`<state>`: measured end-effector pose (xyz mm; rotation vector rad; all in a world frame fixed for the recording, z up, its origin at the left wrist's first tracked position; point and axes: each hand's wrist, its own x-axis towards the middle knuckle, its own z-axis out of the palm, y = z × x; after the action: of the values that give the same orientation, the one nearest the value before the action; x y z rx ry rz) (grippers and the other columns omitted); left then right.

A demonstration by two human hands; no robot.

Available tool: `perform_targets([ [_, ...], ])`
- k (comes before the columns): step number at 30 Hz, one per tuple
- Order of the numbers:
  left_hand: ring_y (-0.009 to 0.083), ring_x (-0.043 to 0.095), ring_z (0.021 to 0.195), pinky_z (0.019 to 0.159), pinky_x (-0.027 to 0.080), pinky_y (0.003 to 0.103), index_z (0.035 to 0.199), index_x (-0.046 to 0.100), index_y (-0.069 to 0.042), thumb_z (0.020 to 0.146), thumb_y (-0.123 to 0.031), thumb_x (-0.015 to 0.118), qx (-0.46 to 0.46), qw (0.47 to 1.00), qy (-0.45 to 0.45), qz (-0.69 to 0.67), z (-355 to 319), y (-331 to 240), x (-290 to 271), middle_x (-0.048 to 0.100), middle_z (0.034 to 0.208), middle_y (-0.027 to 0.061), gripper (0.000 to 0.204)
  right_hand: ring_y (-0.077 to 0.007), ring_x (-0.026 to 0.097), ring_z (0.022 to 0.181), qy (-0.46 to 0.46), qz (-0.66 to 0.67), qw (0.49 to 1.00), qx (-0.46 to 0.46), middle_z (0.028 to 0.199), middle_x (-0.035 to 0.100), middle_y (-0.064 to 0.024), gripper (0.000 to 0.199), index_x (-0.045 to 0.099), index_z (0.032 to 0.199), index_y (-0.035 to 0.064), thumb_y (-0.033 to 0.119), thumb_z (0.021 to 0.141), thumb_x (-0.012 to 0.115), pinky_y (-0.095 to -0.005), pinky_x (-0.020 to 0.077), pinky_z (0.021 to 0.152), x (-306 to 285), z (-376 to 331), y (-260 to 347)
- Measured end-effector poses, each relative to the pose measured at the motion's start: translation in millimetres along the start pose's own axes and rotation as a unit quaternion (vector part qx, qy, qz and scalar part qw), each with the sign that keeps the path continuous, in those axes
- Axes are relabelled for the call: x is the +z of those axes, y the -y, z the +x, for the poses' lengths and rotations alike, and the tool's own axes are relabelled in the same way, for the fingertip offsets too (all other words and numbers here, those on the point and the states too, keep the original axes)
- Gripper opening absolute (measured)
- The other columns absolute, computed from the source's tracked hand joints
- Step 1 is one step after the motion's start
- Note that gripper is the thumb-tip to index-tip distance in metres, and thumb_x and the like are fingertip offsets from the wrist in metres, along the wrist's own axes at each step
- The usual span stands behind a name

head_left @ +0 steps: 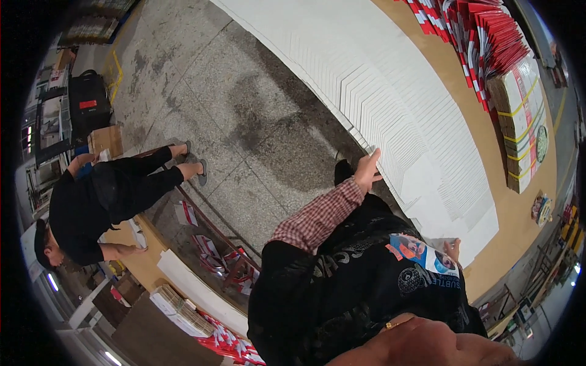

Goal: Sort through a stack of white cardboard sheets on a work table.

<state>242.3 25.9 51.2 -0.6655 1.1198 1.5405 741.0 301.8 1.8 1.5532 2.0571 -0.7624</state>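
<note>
White paper sheets [390,110] lie fanned out in a long overlapping spread on a brown table. My left hand [368,172], out of a red checked sleeve, rests against the left edge of the spread with its fingers stretched out and apart. At the near end of the sheets, my right hand [453,249] touches the paper's lower edge. Its fingertips show a little apart, while my black shirt hides the rest of that hand.
Red-and-white folded pieces [485,36] and a cardboard bundle with yellow straps [520,125] occupy the table's far right. A tape roll [541,208] is near the right edge. Leftward, a person in black [110,189] bends over another table [146,265]; a black case [90,107] stands behind.
</note>
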Motion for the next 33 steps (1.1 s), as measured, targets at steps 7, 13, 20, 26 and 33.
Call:
perform_targets([
  [7, 0.0216, 0.045, 0.090, 0.081, 0.037, 0.033, 0.106, 0.050, -0.002, 0.084, -0.018, 0.053, 0.466, 0.828, -0.095, 0.297, 4, -43, -11, 0.047, 0.094, 0.0099, 0.027, -0.0276, 0.013, 0.130, 0.001, 0.097, 0.995, 0.011, 0.140, 0.010, -0.0227, 0.081, 0.018, 0.133, -0.0028, 0.031, 0.074, 0.064, -0.0317, 0.0168, 0.104, -5, -9, 1],
  [13, 0.0264, 0.044, 0.092, 0.082, 0.035, 0.040, 0.095, 0.056, -0.006, 0.075, -0.017, 0.062, 0.512, 0.656, -0.234, 0.503, 54, -120, 2, 0.047, 0.094, 0.0106, 0.024, -0.0277, 0.015, 0.130, 0.003, 0.110, 0.994, -0.003, 0.140, 0.012, -0.0217, 0.076, 0.022, 0.133, 0.0013, 0.030, 0.076, 0.063, -0.0319, 0.0187, 0.103, -12, -13, 8],
  [20, 0.0233, 0.053, 0.077, 0.070, 0.042, 0.035, 0.080, 0.061, -0.004, 0.069, -0.021, 0.068, 0.412, 0.771, -0.221, 0.432, 72, -136, 6, 0.057, 0.081, 0.0095, 0.021, -0.0254, 0.017, 0.129, -0.018, 0.156, 0.988, -0.006, 0.141, 0.015, -0.0169, 0.071, 0.025, 0.134, 0.0061, 0.028, 0.077, 0.062, -0.0329, 0.0279, 0.099, -9, -17, 0],
  [26, 0.0226, 0.059, 0.066, 0.059, 0.045, 0.034, 0.073, 0.063, -0.003, 0.068, -0.023, 0.069, 0.389, 0.770, -0.239, 0.446, 82, -139, -5, 0.063, 0.073, 0.0105, 0.021, -0.0130, 0.049, 0.092, 0.029, 0.340, 0.932, 0.125, 0.133, 0.034, -0.0078, 0.060, 0.035, 0.131, 0.0139, 0.028, 0.079, 0.061, -0.0254, 0.0439, 0.062, -20, -21, 19],
  [33, 0.0270, 0.059, 0.074, 0.064, 0.045, 0.039, 0.074, 0.063, -0.006, 0.069, -0.021, 0.068, 0.353, 0.743, -0.254, 0.509, 81, -142, 5, 0.062, 0.077, 0.0107, 0.017, -0.0128, 0.050, 0.087, 0.012, 0.288, 0.956, 0.059, 0.133, 0.035, -0.0030, 0.055, 0.038, 0.129, 0.0151, 0.027, 0.080, 0.058, -0.0264, 0.0424, 0.062, -8, -26, -6],
])
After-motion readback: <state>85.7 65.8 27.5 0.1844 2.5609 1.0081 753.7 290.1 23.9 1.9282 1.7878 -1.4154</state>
